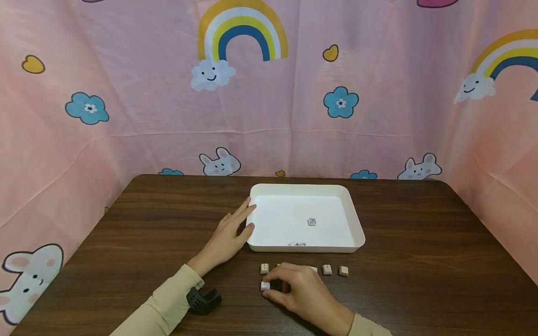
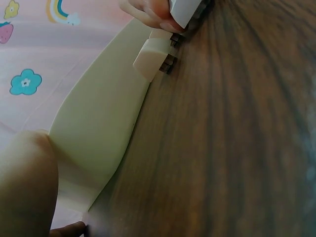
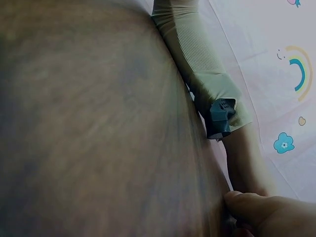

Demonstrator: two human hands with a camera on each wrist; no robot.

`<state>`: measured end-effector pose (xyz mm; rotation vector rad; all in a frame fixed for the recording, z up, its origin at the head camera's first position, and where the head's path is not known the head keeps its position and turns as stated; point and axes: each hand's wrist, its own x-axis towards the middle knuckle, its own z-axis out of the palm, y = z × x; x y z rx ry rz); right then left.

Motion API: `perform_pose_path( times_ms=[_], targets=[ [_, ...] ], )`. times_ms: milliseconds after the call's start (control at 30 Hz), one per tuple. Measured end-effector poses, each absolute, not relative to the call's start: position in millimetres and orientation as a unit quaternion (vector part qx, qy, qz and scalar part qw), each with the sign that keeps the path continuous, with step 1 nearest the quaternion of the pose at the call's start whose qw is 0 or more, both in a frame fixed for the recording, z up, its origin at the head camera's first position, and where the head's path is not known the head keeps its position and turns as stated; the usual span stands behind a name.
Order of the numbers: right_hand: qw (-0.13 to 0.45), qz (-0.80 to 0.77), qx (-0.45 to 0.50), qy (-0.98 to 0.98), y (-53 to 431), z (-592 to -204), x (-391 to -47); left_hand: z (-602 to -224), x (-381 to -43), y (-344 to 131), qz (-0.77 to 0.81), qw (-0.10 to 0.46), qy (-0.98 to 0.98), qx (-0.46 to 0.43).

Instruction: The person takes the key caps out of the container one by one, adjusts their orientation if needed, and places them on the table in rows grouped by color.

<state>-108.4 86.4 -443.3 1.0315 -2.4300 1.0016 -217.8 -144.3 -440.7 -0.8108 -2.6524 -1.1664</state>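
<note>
My left hand (image 1: 227, 235) lies at the left side of a white tray (image 1: 302, 249), its fairly straight fingers touching the rim. In front of the tray my right hand (image 1: 304, 284) pinches a small white keycap (image 1: 265, 286) between thumb and index finger, low over the table. The left wrist view shows this white keycap (image 2: 185, 11) closer, along with a cream keycap (image 2: 149, 58) beside the tray wall. Cream keycaps form a row behind the right hand: one (image 1: 264, 269) at its left end, others (image 1: 327, 269) further right. The hand partly hides the middle ones.
A dark wooden table (image 1: 403, 242) carries everything. Inside the tray are a small printed square mark (image 1: 311, 222) and a greyish patch near its front wall. A pink patterned curtain (image 1: 294, 112) hangs behind and beside the table. A black device (image 1: 203, 301) sits at the left wrist.
</note>
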Motion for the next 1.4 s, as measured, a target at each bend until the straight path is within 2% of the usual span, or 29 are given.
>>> perform_pose_path(
  times_ms=[967, 1167, 1400],
  targets=[
    [0.152, 0.355, 0.343, -0.856, 81, -442, -112, -440, -218, -144, -0.385, 0.069, -0.881, -0.266],
    [0.170, 0.361, 0.345, -0.849, 83, -436, -114, -440, -218, -144, -0.384, 0.068, -0.881, -0.267],
    [0.231, 0.362, 0.301, -0.851, 104, -413, -134, -442, -218, -143, -0.386, 0.069, -0.880, -0.268]
  ],
)
